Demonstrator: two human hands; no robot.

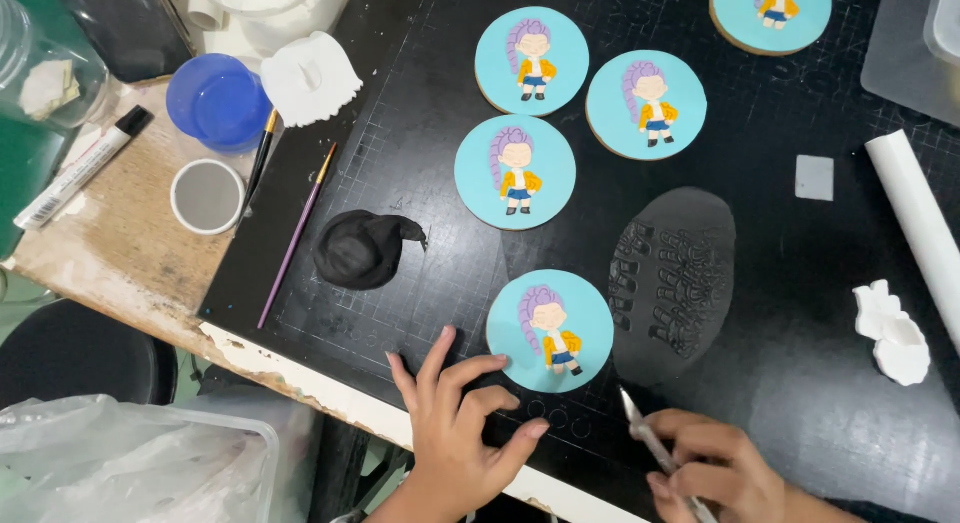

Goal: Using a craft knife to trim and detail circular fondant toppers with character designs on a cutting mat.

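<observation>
A worn wooden counter (120, 233) carries a black gridded cutting mat (780, 283) that fills most of the view. On the mat lie five round blue cookies, each topped with a small figure with long purple hair and a yellow jacket: one at the top (531, 60), one to its right (646, 104), one below (515, 171), one cut off by the upper edge (771, 13), and the nearest cookie (550, 330) just in front of the hands. The left hand (458, 428) lies spread and open on the mat, holding nothing, its fingertips touching the near cookie's left rim. The right hand (720, 473), partly cut off by the lower edge, is closed around a thin silver pointed tool (650, 443) whose tip aims toward that cookie. Beside the cookie sits one rolled-out black oval sheet (672, 283) with embossed shapes that are hard to make out, and one black lump (362, 248) lies to the left. Two brushes (295, 238) lie at the mat's left edge, near one blue cup (218, 101), one small white cup (207, 195) and one marker (80, 168). A white roller (920, 223) and white paste pieces (893, 333) lie at the right.
</observation>
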